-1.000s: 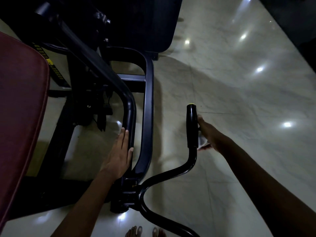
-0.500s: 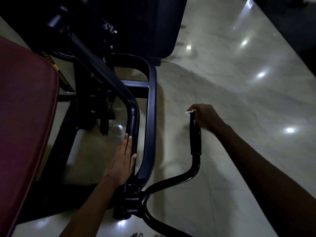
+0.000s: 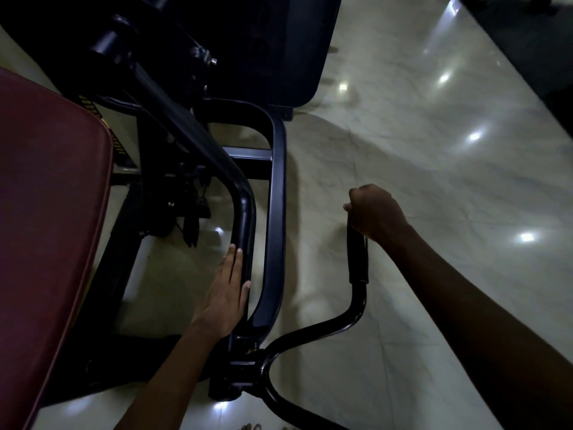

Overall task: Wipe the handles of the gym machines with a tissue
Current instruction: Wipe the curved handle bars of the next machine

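At centre right of the frame, right hand [image 3: 373, 212] clenched around the top end of the black handle [image 3: 358, 259]; a pale sliver at the fingers may be the tissue, otherwise hidden in the fist. Lower centre, left hand [image 3: 226, 293] flat, fingers straight, resting against the curved black frame bar [image 3: 246, 218]. Dark red seat pad [image 3: 46, 212] fills the left side. Glossy pale floor [image 3: 434, 181] on the right, with light reflections.

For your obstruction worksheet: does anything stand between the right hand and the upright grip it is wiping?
Nothing visible does. The right hand is already closed over the top of the black grip; a pale sliver at its fingers may be the tissue.
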Demonstrator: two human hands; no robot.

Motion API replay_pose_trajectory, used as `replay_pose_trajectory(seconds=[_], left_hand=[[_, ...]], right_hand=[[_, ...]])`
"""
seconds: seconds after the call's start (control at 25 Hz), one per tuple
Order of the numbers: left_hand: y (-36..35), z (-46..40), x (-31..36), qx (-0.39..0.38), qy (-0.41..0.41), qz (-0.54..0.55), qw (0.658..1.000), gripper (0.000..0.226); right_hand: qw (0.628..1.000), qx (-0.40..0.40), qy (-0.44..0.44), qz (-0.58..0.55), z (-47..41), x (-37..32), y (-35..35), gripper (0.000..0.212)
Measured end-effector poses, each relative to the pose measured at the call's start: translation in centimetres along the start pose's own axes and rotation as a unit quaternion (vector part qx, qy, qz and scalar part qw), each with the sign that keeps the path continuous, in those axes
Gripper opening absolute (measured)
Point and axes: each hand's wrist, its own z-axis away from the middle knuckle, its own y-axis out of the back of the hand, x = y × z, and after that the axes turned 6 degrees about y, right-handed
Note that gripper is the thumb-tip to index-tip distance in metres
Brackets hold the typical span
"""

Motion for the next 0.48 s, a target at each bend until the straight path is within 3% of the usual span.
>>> replay_pose_trajectory(seconds=[0.12, 0.32, 0.48], left_hand=[[-0.1, -0.03, 0.04, 0.008, 0.003, 0.009, 1.0, 0.07], [-0.29, 0.5, 0.16, 0.008, 0.016, 0.022, 1.0, 0.07], [-0.21, 0.61, 0.11, -0.006, 0.027, 0.036, 0.999, 0.065]], right_hand=[[0.999, -0.016, 0.032, -0.022, -0.13, 0.02, -0.13, 0.016], [0.998, 0.004, -0.051, -0.047, 0.25, 0.07, 0.62, 0.029], [0.999, -0.025, 0.007, -0.028, 0.41, -0.53, 0.08, 0.014]])
